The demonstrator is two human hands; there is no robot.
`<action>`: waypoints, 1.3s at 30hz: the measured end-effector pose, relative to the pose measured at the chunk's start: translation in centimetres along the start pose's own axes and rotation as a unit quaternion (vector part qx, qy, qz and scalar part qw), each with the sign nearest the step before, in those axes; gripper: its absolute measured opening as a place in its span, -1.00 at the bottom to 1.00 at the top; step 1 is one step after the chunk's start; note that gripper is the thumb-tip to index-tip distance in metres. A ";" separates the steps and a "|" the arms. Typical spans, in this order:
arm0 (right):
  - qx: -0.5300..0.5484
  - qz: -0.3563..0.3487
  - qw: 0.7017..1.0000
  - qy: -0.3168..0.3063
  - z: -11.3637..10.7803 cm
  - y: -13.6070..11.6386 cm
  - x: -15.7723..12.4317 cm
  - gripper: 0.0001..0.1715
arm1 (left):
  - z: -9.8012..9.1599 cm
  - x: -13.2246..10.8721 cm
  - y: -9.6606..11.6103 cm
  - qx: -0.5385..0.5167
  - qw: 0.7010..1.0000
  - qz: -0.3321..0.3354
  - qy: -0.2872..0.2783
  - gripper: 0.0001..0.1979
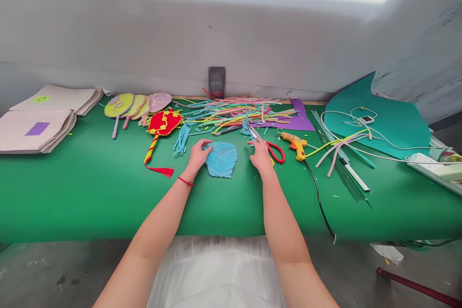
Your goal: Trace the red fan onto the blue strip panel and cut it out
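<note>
A blue fan-shaped panel of pipe cleaners (221,160) laid side by side rests flat on the green table. My left hand (199,153) is at its upper left edge, thumb and fingertips closed on the rim. To the right of the panel, apart from it, my right hand (260,155) is open with its fingers spread over the table. Red-handled scissors (276,152) lie beside and partly behind that hand, near a small blue pipe-cleaner piece (246,126). Short blue pipe-cleaner lengths (181,139) lie left of the panel.
A heap of coloured pipe cleaners (238,111) lies behind. Left are a red fan (164,123), several pale fans (119,105) and cloth-like stacks (32,130). Right are a yellow glue gun (296,145) with a trailing cord, thin wires (346,180) and a teal sheet (393,127).
</note>
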State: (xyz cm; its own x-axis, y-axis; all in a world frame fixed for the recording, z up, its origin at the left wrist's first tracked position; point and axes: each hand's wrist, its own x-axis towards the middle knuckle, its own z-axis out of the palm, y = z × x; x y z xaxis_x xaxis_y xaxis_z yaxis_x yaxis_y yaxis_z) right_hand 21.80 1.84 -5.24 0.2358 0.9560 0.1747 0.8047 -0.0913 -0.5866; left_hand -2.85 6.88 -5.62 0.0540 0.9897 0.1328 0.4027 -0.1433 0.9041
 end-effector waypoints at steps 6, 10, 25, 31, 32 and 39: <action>0.080 0.030 0.992 0.096 -1.0 0.8 0.9 -0.55 | -0.2 0.0 0.5 -0.017 1.000 0.001 -0.003 -0.78; 0.252 0.067 0.965 -0.022 -0.9 -0.9 0.9 -0.72 | -0.3 0.1 0.9 -0.024 1.000 -0.003 -0.005 -0.77; 0.126 -0.088 0.978 -0.139 -1.2 -2.4 -0.1 -0.89 | 0.7 -3.9 5.2 0.238 0.945 0.206 -0.088 -0.89; 0.119 -0.140 0.962 -0.204 -1.9 -2.1 -0.5 -0.88 | 1.6 -4.3 5.0 0.270 0.927 0.206 -0.158 -0.92; 0.121 -0.140 0.961 -0.207 -1.9 -2.1 -0.5 -0.87 | 1.6 -4.3 5.0 0.273 0.926 0.205 -0.161 -0.93; 0.131 -0.142 0.958 -0.210 -1.8 -2.5 -0.6 -0.88 | 1.6 -4.2 5.0 0.254 0.935 0.191 -0.157 -0.92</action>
State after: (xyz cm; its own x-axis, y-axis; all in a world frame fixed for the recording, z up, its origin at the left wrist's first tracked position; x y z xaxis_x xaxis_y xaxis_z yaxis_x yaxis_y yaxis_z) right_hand 20.67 1.01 -2.46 -0.2568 0.9648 0.0563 0.6265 0.2105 -0.7504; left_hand 0.38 2.03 -2.33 0.5165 0.8306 0.2083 0.6769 -0.5450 0.4947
